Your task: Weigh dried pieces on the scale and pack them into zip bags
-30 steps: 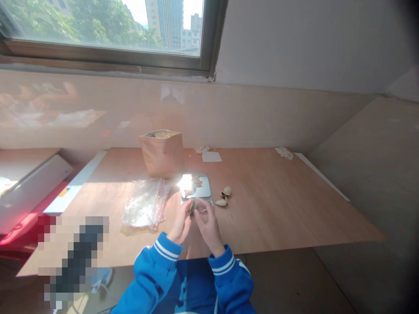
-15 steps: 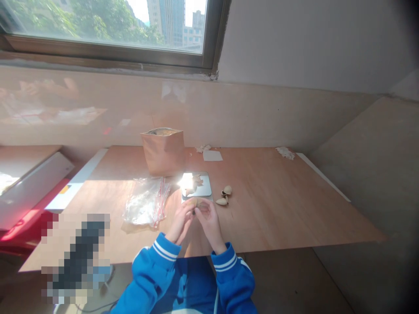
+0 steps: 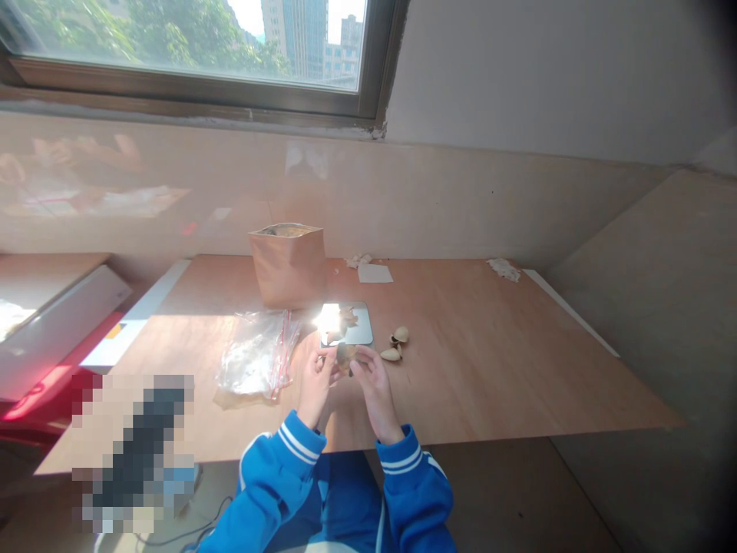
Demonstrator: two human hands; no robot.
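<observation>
My left hand (image 3: 316,382) and my right hand (image 3: 375,384) meet at the near edge of a small scale (image 3: 361,329). Between their fingertips is a small brownish shell-like piece (image 3: 347,354), partly covered by the fingers. Its exact kind is too small to tell. A dark spot shows below it, beside my right fingers. On the scale's pale platform lie several brown pieces (image 3: 348,316), partly lost in bright glare. To the right of the scale, several pale, hollow shell-like pieces (image 3: 398,336) rest on the table.
A brown paper bag (image 3: 288,265) stands with its top open behind the scale. Clear zip bags (image 3: 256,357) lie at the left. White paper (image 3: 375,273) and crumpled scraps (image 3: 504,269) are along the back of the wooden table (image 3: 489,353).
My hands have shifted slightly apart, and more of the brownish piece shows between the fingertips. The things on the table stay where they were.
</observation>
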